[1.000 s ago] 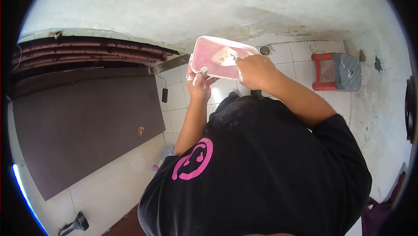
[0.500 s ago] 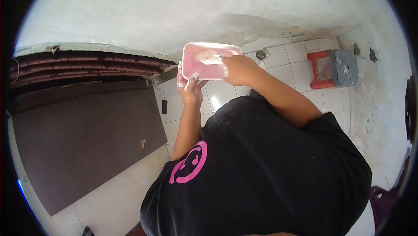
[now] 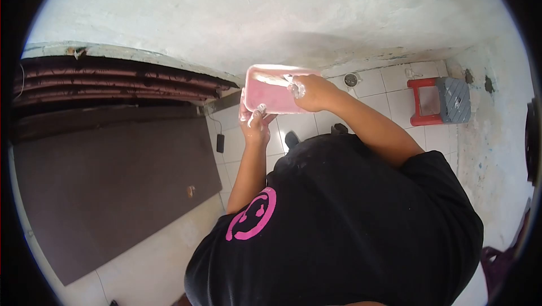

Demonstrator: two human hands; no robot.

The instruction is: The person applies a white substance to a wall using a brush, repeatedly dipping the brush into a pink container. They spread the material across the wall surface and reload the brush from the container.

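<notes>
A pink rectangular plastic tray [image 3: 274, 96] hangs in front of me, near the wall. My left hand [image 3: 257, 125] is closed on its near left corner, thumb over the rim and fingers underneath. White paste coats the thumb and fingers. My right hand [image 3: 310, 92] is over the tray's right side, closed round what looks like a putty knife [image 3: 270, 79]. Its pale, paste-smeared blade points left inside the tray, along the far wall. The handle is mostly hidden in my fist. White smears show on my right knuckles.
A red and grey plastic stool [image 3: 437, 101] stands at the right on the tiled floor. A small round container [image 3: 351, 80] sits by the patchy wall [image 3: 271, 12]. At left are a large brown panel [image 3: 113, 187], a dark curtain [image 3: 124, 85] and a black device [image 3: 220, 143] on a cord.
The putty knife has moved from the middle of the tray to its far side. Tray and hands appear slightly lower and farther right, as does the whole room.
</notes>
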